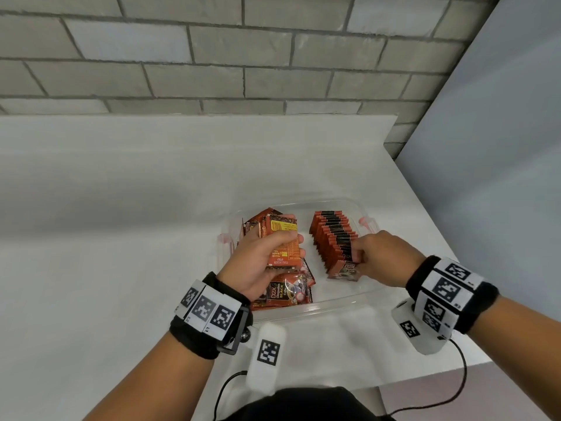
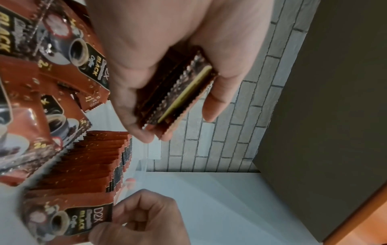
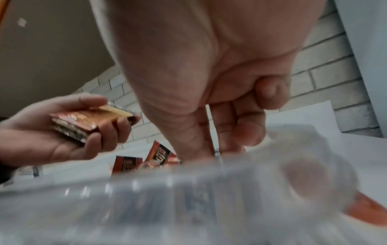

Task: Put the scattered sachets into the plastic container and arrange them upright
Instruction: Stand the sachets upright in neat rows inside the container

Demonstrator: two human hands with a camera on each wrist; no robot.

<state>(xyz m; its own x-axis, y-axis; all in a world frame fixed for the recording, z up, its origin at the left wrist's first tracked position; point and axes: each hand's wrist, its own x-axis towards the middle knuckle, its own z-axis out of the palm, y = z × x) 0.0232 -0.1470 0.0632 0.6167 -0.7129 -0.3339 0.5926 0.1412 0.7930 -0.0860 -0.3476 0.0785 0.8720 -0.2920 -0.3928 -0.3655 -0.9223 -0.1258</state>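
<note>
From above, the left hand (image 1: 261, 259) grips a stack of sachets (image 1: 283, 243) over the plastic container (image 1: 331, 302) on the surface (image 1: 121, 223). The left wrist view shows its fingers (image 2: 217, 92) curled round them. Right wrist view: the right hand (image 3: 209, 82) pinches the front sachet (image 1: 346, 270) of the upright row (image 1: 332, 235).

A plain, staged recording corner more than a lived-in room: a bare white table (image 1: 121, 208) pushed against a grey brick-pattern wall (image 1: 212, 56) at 12 o'clock, with a blank pale panel (image 1: 501, 147) closing the 3 o'clock side.
</note>
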